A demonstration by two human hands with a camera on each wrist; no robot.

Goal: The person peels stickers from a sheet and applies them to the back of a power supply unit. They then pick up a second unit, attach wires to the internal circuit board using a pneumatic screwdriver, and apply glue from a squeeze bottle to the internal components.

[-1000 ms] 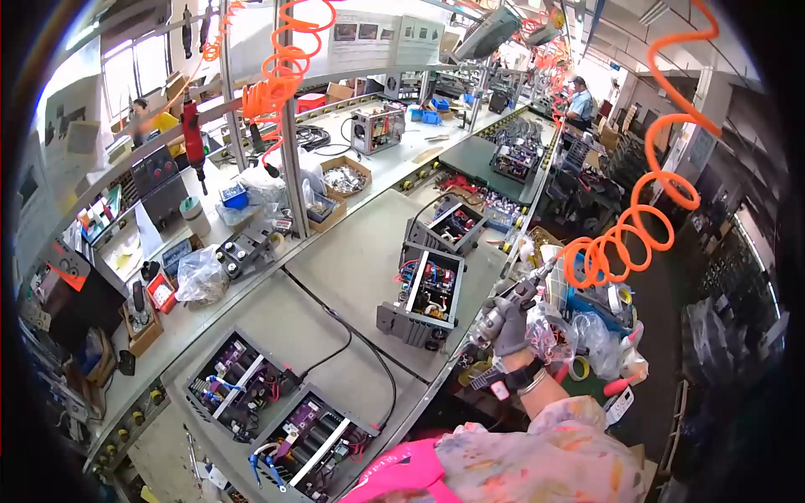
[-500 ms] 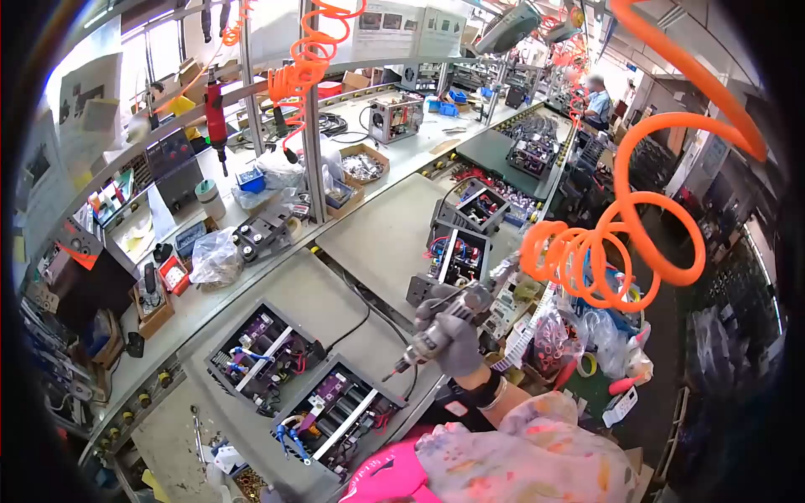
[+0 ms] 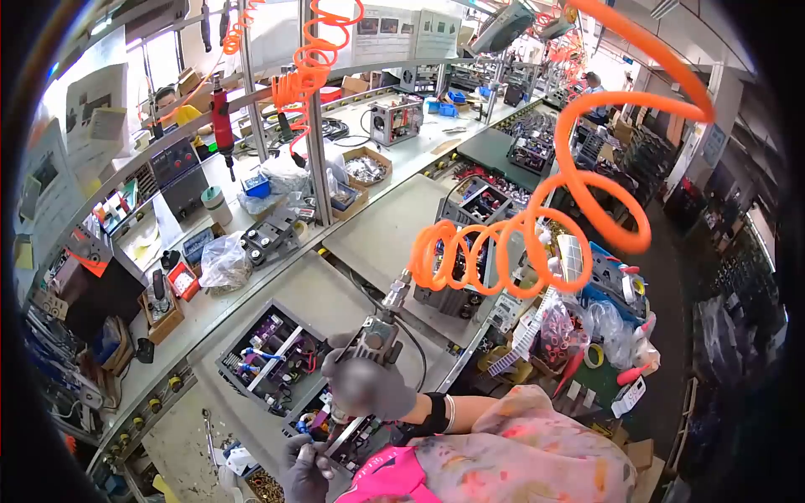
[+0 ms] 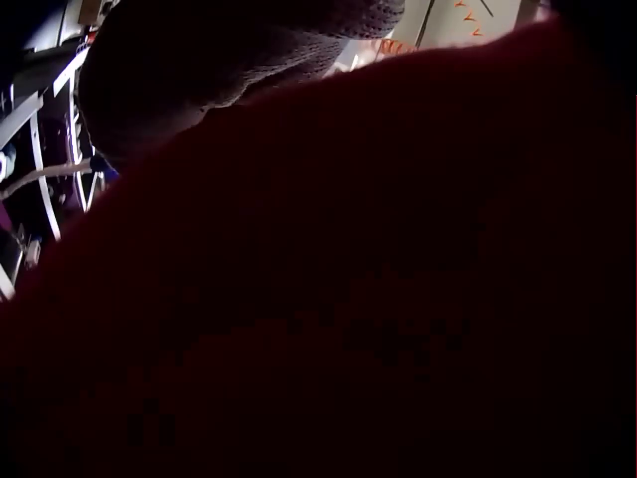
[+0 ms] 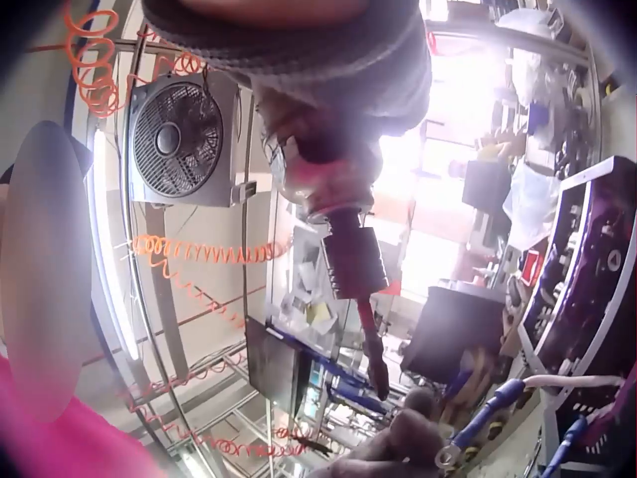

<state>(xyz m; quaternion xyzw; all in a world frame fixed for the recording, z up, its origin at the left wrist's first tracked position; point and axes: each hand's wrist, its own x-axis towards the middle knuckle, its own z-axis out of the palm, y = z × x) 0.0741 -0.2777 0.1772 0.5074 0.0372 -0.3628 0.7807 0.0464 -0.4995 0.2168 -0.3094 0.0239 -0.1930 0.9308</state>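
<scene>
My gloved right hand (image 3: 390, 392) grips an air screwdriver (image 3: 375, 339) fed by a coiled orange hose (image 3: 511, 251). Its bit (image 5: 373, 349) points down over the nearest open-topped electronics chassis (image 3: 369, 440). Close to the bit's tip are the bent fingers of my gloved left hand (image 3: 303, 476); I cannot tell whether they pinch anything. A blue-sleeved cable with a ring terminal (image 5: 448, 457) lies right beside those fingers. In the left wrist view, dark red cloth (image 4: 348, 269) covers most of the scene, with part of a grey glove (image 4: 209, 70) above it.
A second open chassis (image 3: 272, 356) sits just left of the nearest one, and more units stand farther along the line. Bagged parts (image 3: 562, 327) and tape rolls lie at the right. A red driver (image 3: 221, 126) hangs over the left bench. Small hardware (image 3: 264, 486) lies at the front.
My right hand has brought the air screwdriver from the right edge of the line leftward and down to the nearest chassis, trailing the orange hose. My left hand has come into view at the bottom.
</scene>
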